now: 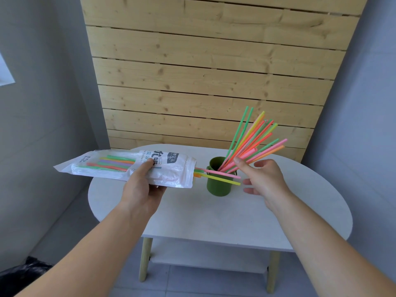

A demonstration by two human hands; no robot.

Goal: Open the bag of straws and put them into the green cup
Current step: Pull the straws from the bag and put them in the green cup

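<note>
Left hand (143, 182) grips the bag (132, 168) lying sideways, straws (216, 176) poking rightward toward the nearer, open right hand (260, 179) beside the green cup (216, 185).

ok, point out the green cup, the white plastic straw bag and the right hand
green cup (216, 186), head view, front wall.
white plastic straw bag (171, 171), head view, crumpled open end.
right hand (264, 179), head view, back of hand.

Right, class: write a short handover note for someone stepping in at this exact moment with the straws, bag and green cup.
Left hand: holds the bag level above the table, open end toward the green cup.
Right hand: open, empty, beside the fanned straws in the cup.
Done: bag opened, most straws in the cup.
Left: a pink straw and a yellow straw poke out of the bag's mouth; more remain inside.
</note>
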